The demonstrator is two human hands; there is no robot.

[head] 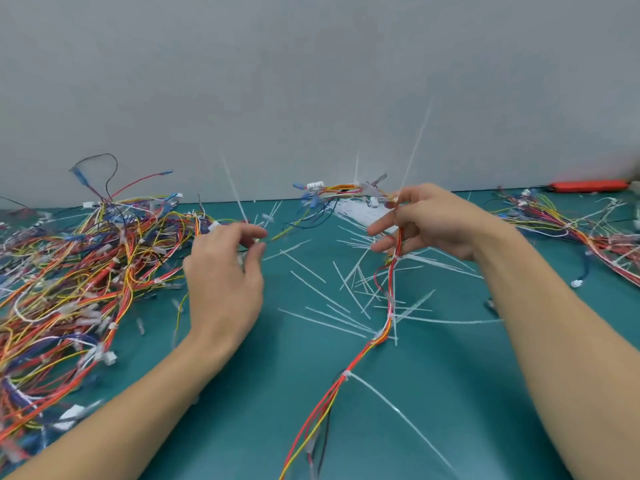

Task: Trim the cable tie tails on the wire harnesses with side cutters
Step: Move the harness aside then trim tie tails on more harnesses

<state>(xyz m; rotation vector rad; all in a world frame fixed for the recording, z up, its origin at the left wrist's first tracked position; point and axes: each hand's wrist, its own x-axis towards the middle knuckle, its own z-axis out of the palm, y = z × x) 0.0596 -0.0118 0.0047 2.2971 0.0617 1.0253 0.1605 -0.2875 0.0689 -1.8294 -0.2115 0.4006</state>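
Between the fingers of our right hand we pinch a wire harness, thumb and forefinger curled on its red and yellow wires; it hangs from those fingers toward us across the green counter. Its uncut cable tie tails stick out sideways below the grip. Our left hand has its fingers curled around thin wires at the edge of a tangled harness pile; a tie tail rises just beyond its fingertips. Cut tie pieces lie scattered on the counter between the two hands. Far right of the right fingers lies an orange-handled tool, blurred.
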